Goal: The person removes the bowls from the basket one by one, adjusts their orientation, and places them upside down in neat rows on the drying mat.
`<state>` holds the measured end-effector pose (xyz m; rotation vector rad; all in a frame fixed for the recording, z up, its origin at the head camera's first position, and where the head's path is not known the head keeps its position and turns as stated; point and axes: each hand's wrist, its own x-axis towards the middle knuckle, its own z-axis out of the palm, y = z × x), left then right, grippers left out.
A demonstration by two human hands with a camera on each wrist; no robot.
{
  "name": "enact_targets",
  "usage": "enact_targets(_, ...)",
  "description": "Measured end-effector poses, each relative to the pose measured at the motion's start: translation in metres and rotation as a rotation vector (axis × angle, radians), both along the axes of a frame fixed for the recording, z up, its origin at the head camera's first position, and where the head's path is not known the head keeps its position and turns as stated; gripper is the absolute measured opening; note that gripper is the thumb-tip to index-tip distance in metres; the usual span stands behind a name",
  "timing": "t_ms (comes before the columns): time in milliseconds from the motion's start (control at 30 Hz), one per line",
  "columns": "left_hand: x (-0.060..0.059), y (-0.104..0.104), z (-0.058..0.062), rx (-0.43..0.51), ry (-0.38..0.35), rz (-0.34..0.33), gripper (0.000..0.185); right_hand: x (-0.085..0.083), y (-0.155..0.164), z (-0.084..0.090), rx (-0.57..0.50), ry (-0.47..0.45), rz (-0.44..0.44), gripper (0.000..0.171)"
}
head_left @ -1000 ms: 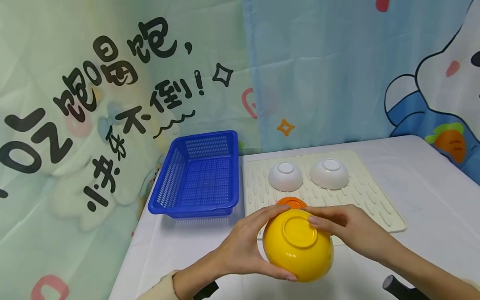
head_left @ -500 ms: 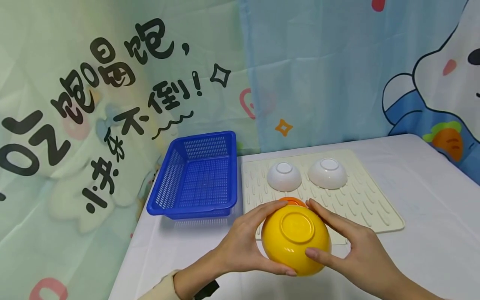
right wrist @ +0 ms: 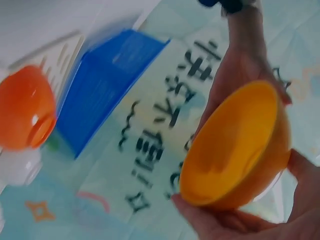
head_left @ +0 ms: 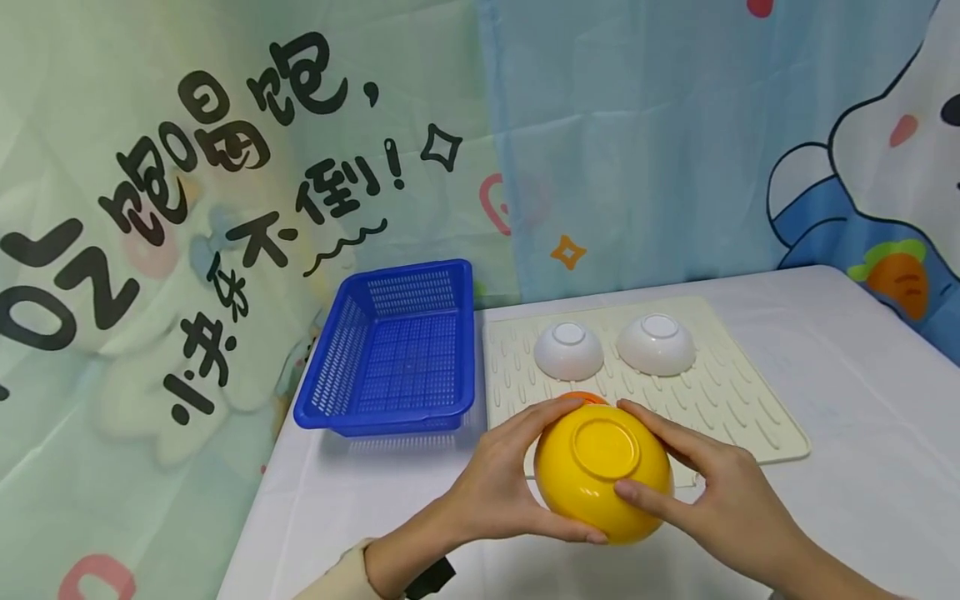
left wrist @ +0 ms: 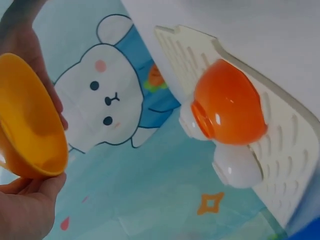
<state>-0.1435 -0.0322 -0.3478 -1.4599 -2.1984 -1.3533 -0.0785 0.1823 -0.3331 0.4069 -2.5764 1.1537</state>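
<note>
A glossy yellow bowl (head_left: pixel 622 500) is held in the air between both hands, its round foot facing the head camera. My left hand (head_left: pixel 498 479) grips its left side, thumb low on the outside and fingers at the far rim. On the right side, my right hand (head_left: pixel 723 492) holds it with the thumb on the outer wall and fingers toward the far rim. The wrist views show the bowl's bare yellow inside (right wrist: pixel 225 145). Behind it an orange bowl (left wrist: pixel 230 102) lies upside down on the cream drying mat (head_left: pixel 742 408), mostly hidden in the head view.
Two white bowls, a left one (head_left: pixel 568 354) and a right one (head_left: pixel 657 346), sit upside down on the mat's far part. A blue plastic basket (head_left: pixel 386 421) stands left of the mat. A printed cloth backdrop (head_left: pixel 637 150) rises behind the white-covered table (head_left: pixel 870 500).
My right hand has shifted its hold, the thumb dropping from near the bowl's foot to its side wall. The bowl has moved slightly up in the head view, both hands still on it.
</note>
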Motion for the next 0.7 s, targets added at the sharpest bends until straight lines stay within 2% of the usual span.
enact_targets(100,-0.003,0.016,-0.003,0.011,-0.051,0.027,0.104,-0.008,0.017,0.000,0.015,-0.042,-0.002,0.064)
enact_targets(200,-0.009,0.037,-0.008,0.011,-0.091,0.068,0.101,-0.020,0.040,0.001,0.038,-0.128,0.004,0.063)
enact_targets(333,-0.019,0.068,-0.019,-0.023,-0.094,0.135,0.100,-0.036,0.073,0.001,0.072,-0.215,0.042,0.063)
enact_targets(467,-0.030,0.097,-0.032,-0.047,-0.111,0.171,0.096,-0.054,0.104,-0.006,0.105,-0.222,0.088,0.061)
enact_targets(600,-0.040,0.121,-0.044,-0.069,-0.125,0.199,0.094,-0.069,0.129,-0.022,0.086,-0.211,0.122,0.057)
enact_targets(700,-0.046,0.137,-0.055,-0.092,-0.175,0.221,0.094,-0.078,0.144,-0.034,0.066,-0.217,0.146,0.056)
